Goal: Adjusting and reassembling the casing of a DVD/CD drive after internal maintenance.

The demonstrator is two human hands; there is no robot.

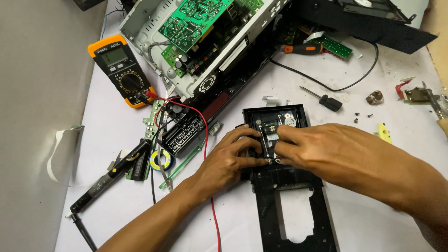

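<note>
A black plastic disc drive mechanism [298, 205] lies on the white table in front of me, its tray opening toward me. My left hand [231, 156] grips its left edge, fingers curled over the frame. My right hand [317, 147] rests on top of the drive's middle, fingertips pinched on a small part by the laser assembly [275, 125]. What the fingertips pinch is hidden.
An opened metal chassis with green circuit boards [196, 23] lies at the back. An orange multimeter [120, 70] sits left, its red lead [205, 140] crossing by my left wrist. A soldering iron [109, 177], solder reel [161, 161], two screwdrivers [322, 99] [303, 48] and loose screws lie around.
</note>
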